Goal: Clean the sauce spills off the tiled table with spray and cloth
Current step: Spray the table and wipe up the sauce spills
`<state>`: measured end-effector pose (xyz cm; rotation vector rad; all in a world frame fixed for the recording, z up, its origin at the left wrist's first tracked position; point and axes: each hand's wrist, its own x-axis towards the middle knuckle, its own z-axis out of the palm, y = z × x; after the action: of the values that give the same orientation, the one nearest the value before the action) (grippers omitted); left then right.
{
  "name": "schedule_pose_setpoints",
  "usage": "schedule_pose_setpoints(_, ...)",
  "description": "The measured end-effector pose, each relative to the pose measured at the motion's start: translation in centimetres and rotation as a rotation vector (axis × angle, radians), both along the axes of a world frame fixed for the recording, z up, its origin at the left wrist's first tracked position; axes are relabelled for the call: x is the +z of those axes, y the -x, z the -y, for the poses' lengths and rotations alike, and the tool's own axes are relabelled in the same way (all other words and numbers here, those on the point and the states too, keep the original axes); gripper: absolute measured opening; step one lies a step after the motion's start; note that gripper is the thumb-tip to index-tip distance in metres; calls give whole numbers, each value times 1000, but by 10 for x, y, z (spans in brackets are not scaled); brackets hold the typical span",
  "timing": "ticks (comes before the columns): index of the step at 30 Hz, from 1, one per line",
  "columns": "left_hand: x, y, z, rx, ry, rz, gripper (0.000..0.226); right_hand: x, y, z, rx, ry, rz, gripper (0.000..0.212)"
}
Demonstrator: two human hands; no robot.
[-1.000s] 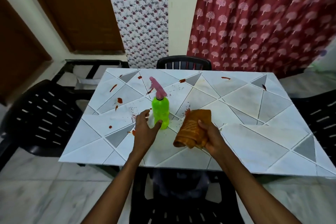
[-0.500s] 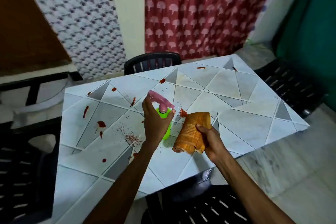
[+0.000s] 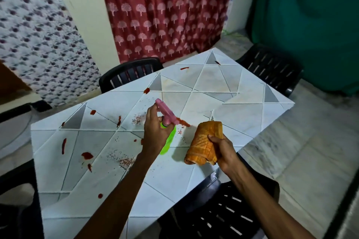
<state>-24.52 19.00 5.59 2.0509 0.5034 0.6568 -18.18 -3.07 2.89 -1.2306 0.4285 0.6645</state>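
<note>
Barely started. Gripping the spray bottle in the left hand, fingers curled round the neck under the pink trigger head, over the middle of the tiled table; can't tell if lifted clear or with the base touching. Clutching the rolled orange cloth in the right hand, fingers clamped round it, just beside the bottle and near the front edge. Nothing wiped as far as visible: red sauce spills across the left half, plus a smear right by the nozzle, a blob further back, and streaks toward the far edge. No wet sheen or spray film to be seen, though too blurred to be sure. Left to do, judging from this: spray each patch, wipe with the cloth, cover both the near-left cluster and the far corner. Roughly zero on actual cleaning.
</note>
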Motion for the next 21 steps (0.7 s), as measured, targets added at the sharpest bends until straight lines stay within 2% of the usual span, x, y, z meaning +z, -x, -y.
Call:
schedule_pose_setpoints(8, 16, -69, 68, -145, 23, -18, 75, -4, -43, 80, -159, -33, -56, 34)
schedule_pose_setpoints(16, 18, -184, 156, -270, 134, 1, 72, -24, -112, 158, -304, -59, -122, 37)
schedule_pose_setpoints(21, 5, -260, 190, -277, 112, 47, 77, -41, -150, 179, -340, -100, -158, 37)
